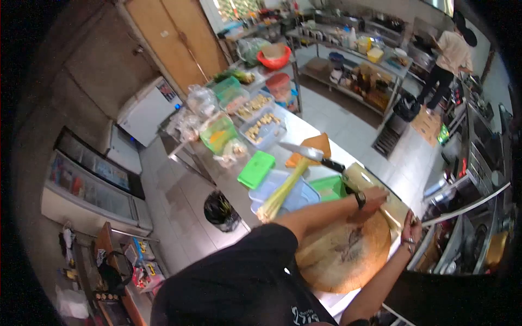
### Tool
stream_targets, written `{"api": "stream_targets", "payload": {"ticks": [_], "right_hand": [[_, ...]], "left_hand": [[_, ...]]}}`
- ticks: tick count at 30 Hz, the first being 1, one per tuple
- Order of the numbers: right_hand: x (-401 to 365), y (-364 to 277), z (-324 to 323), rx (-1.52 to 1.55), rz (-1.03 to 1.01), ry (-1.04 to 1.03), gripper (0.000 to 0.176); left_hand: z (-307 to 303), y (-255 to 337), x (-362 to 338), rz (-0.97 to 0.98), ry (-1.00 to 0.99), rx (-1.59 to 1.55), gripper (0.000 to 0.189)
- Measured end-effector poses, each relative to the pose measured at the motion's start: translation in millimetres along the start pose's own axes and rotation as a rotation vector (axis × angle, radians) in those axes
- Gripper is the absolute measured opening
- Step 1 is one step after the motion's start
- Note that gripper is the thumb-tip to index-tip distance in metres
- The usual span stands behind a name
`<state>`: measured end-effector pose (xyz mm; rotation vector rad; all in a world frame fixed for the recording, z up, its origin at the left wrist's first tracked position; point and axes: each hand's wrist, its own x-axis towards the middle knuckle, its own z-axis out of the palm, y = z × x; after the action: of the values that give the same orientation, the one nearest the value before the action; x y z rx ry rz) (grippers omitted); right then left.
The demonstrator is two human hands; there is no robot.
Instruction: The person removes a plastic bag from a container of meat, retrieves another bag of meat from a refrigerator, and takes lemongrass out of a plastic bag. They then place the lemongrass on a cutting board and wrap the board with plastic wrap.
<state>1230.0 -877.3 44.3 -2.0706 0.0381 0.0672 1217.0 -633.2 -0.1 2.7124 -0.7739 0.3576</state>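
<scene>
My left hand (373,202), with a dark watch at its wrist, reaches over the far edge of a round wooden chopping block (348,255). Its fingers are blurred but look apart, close to a pale rectangular tray or board (361,179). At the right end of that pale piece, my right hand (412,230) has its fingers curled; what they hold is too small to make out. A knife with a black handle (331,164) lies beyond the block, its blade over an orange-brown board (318,148). A long pale green stalk bundle (284,190) rests across a translucent lid (304,198).
Green containers (326,187), a green lid (256,169) and tubs of cut pieces (263,129) line the table. A black bin bag (220,209) stands on the floor. Another person (448,54) stands at the far stove. Metal shelving (348,54) is behind.
</scene>
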Motion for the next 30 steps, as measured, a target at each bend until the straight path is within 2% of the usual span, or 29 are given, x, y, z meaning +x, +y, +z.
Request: {"api": "stream_targets", "payload": {"ticks": [1,2,3,4,6,8,10,12,15,16,18,19,21,22,23,24,25,26,27,28,29,30], "right_hand": [[27.9,54.2,7.6,0.256,-0.047,0.001,0.035],[8.7,19.5,4.3,0.047,-0.03,0.037,0.037],[11.4,23.8,3.5,0.138,-0.042,0.008,0.035],[25.7,57.3,7.9,0.378,-0.062,0.034,0.033],[37.8,76.9,7.0,0.581,0.018,-0.019,0.034],[42.9,87.7,10.1,0.615,0.024,-0.012,0.032],[44.0,91.5,9.4,0.64,0.036,0.001,0.03],[49.1,82.1,12.4,1.54,0.404,0.067,0.024],[43.2,67.8,10.5,1.585,0.439,0.104,0.019],[43.6,70.3,9.9,1.582,0.437,0.105,0.019],[41.8,75.9,14.4,1.013,0.161,0.035,0.018],[48.0,84.0,16.3,1.012,0.159,0.036,0.018],[64.8,111.0,11.5,1.706,0.364,0.073,0.017],[23.1,43.3,7.7,1.043,0.229,0.119,0.015],[27.2,46.9,7.0,1.195,0.261,0.078,0.014],[29.0,60.5,7.1,1.342,0.288,0.051,0.014],[28.0,66.0,5.2,1.308,0.243,0.05,0.013],[25.1,67.8,5.6,1.272,0.199,0.056,0.013],[25.0,60.6,7.5,1.439,0.302,0.149,0.013],[14.6,53.3,10.6,0.661,0.074,0.113,0.013],[15.3,57.8,13.6,0.739,0.078,0.057,0.014],[16.8,61.4,11.7,0.691,0.126,0.056,0.017]], "left_hand": [[-6.8,1.7,-1.2,-0.004,-0.001,0.062,0.014],[-8.7,4.1,-6.7,-0.002,0.033,0.06,0.015],[-18.7,5.1,-9.3,0.118,-0.049,0.193,0.017],[-17.2,-3.7,-12.8,0.118,-0.054,0.218,0.017],[-2.7,-23.6,-14.3,0.209,0.09,0.267,0.02],[-10.4,-36.1,-17.1,0.194,0.068,0.286,0.022],[-16.7,-39.3,-24.6,0.098,0.1,0.234,0.023],[-24.2,-34.4,-30.7,0.143,0.122,0.274,0.022],[-14.8,-34.6,-33.2,0.155,0.121,0.297,0.02],[-10.4,-31.4,-29.0,0.082,0.143,0.207,0.019],[-5.2,-31.6,-25.6,0.01,0.166,0.117,0.017],[-8.9,-28.6,-23.2,-0.001,0.148,0.081,0.017],[-10.2,-28.0,-26.0,-0.006,0.131,0.033,0.018],[-9.8,-33.2,-30.9,-0.006,0.072,0.043,0.015],[-12.3,-31.7,-33.5,0.005,0.015,0.04,0.014],[-78.1,-1.6,-29.6,-0.552,-0.256,-0.49,0.015],[-109.6,8.5,-43.5,-0.026,-0.286,0.08,0.018],[-143.3,13.7,-36.4,-0.025,-0.506,0.074,0.015],[-80.6,-12.6,-40.5,0.014,-0.191,0.079,0.013],[-74.0,-16.0,-46.6,0.061,-0.072,0.193,0.015],[-46.1,-32.5,-51.4,0.103,0.026,0.195,0.016],[-20.1,-45.3,-53.3,0.139,0.124,0.195,0.017]]}}
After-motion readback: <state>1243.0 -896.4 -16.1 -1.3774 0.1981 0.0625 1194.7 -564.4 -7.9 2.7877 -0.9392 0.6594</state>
